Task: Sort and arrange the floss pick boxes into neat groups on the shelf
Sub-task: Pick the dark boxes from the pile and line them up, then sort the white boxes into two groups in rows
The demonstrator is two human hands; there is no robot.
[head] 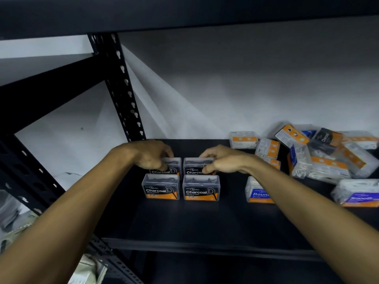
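Several clear Charcoal floss pick boxes stand upright in a two-by-two block on the black shelf (205,226). The front pair are the front left box (161,187) and the front right box (201,188). My left hand (152,155) grips the back left Charcoal box (174,166) from above. My right hand (220,160) grips the back right Charcoal box (195,165) the same way. A blue Round box (256,191) stands to the right, partly behind my right forearm. A blue Smooth box (357,193) lies at the far right.
A jumbled heap of floss pick boxes (320,152) with orange and blue labels fills the shelf's back right. A black perforated upright (121,87) rises at the back left, and the shelf above (184,13) hangs low overhead. Bags lie below on the left.
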